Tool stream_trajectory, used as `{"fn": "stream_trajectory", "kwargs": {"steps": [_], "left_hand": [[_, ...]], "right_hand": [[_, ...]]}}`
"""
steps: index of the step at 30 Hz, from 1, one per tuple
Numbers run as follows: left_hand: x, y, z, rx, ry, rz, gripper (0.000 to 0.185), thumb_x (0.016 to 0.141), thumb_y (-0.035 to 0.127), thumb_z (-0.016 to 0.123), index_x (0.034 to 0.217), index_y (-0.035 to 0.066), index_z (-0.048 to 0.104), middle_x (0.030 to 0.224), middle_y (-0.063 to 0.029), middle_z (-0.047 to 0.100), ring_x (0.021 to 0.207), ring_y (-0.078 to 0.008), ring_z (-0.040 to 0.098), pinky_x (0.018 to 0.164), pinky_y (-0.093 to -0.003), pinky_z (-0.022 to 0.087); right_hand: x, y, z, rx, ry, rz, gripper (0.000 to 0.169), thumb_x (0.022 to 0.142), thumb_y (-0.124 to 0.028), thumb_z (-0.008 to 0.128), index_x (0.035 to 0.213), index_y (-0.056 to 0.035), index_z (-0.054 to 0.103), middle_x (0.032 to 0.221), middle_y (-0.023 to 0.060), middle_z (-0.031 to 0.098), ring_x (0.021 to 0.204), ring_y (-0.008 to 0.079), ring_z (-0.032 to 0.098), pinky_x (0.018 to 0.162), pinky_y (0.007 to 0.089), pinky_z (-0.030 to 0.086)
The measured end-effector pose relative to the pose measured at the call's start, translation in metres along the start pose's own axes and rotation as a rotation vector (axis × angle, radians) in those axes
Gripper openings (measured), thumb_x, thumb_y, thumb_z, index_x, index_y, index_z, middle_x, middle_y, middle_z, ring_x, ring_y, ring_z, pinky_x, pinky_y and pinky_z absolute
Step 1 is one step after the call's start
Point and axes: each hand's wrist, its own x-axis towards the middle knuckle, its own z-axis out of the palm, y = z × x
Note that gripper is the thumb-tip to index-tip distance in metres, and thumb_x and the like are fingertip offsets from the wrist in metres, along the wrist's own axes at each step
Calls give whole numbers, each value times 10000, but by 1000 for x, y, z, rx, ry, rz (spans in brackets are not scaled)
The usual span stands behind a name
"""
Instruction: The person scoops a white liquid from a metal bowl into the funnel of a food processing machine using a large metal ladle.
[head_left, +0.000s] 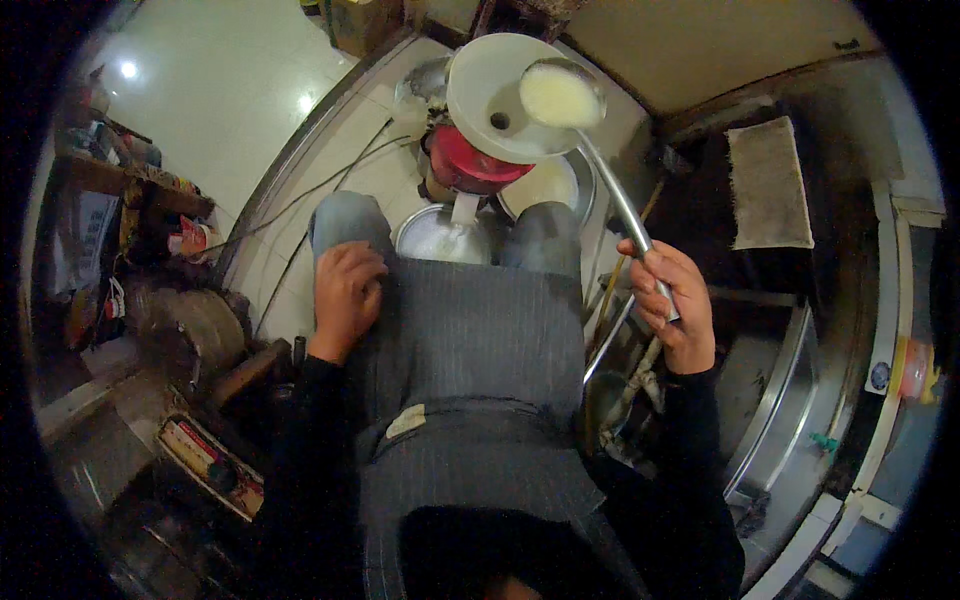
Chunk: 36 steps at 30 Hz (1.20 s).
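Note:
My right hand (670, 300) is closed around the metal handle of a ladle (562, 96). The ladle's bowl, full of a pale cream-coloured liquid, is over the right side of a wide white funnel-shaped hopper (476, 82) with a dark hole near its middle. Below the hopper is a red machine part (472, 163) with a white spout (465, 208). Under the spout stands a round metal pot (427, 232) with whitish, foamy contents. Another round container (546, 187) of pale liquid stands behind my right knee. My left hand (349, 292) rests on my left knee, fingers loosely curled, holding nothing visible.
A dark cable (330, 180) crosses the tiled floor at the left. A cloth (771, 184) hangs or lies at the right, above a metal-edged unit (780, 390). Shelving with assorted items (169, 180) is on the left. A cardboard box (364, 26) stands at the top.

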Motion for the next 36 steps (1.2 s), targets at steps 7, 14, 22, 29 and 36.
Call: {"fn": "stream_trajectory", "kwargs": {"steps": [7,14,22,29,36], "left_hand": [[-1,-2,4,3,5,-19,174,713,6,659,862,85,706,1026,-52,704,1154,-311,627,1004,-460,446],[-1,-8,5,3,-6,-8,153,724,13,667,854,84,705,1017,-46,707,1154,-302,629,1012,-448,447],[3,-3,2,4,-13,-9,154,716,10,663,844,85,703,1008,-50,705,1148,-300,630,1003,-449,456],[0,-8,5,6,-7,1,173,693,13,666,846,85,703,1005,-47,704,1139,-298,633,983,-456,459],[1,-8,4,6,26,9,179,678,11,676,838,87,698,989,-49,702,1121,-294,644,977,-457,463]], "right_hand": [[5,9,4,-50,38,10,370,1030,-207,573,1284,61,555,726,19,545,448,45,438,355,221,364],[10,15,1,-58,37,13,381,1022,-181,571,1302,73,532,723,22,542,450,51,452,353,221,367],[13,20,-1,-38,45,8,365,1018,-157,570,1292,81,525,727,35,561,439,59,451,353,218,374],[13,19,4,-85,101,12,325,1007,-159,589,1246,61,571,710,31,575,428,62,461,353,218,379],[13,18,6,-114,105,11,326,1007,-152,575,1256,57,558,700,26,565,423,76,463,354,228,386]]}}
